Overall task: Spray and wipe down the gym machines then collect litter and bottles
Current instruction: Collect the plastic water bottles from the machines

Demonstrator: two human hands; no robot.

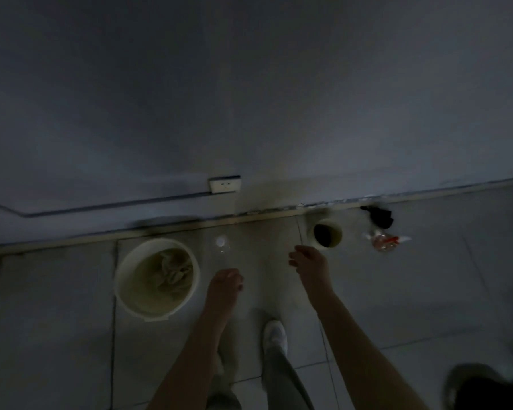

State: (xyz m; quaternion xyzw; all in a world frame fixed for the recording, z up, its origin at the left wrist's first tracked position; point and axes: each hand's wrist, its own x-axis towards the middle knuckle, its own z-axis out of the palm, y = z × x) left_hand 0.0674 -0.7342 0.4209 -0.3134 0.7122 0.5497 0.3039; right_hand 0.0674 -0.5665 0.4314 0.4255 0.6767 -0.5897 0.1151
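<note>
Our left hand (225, 280), grip unclear, is beside the clear white-capped plastic bottle (221, 246) on the floor (412, 294); right hand (308, 263) relaxed, empty. Probably light, crushable: hold mid-body.

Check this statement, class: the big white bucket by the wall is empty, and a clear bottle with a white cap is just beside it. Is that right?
Not quite. The white bucket is not empty: a crumpled cloth lies inside it, as the head view shows. The rest holds: the clear bottle with its white cap is just beside the bucket, near the wall.
</note>
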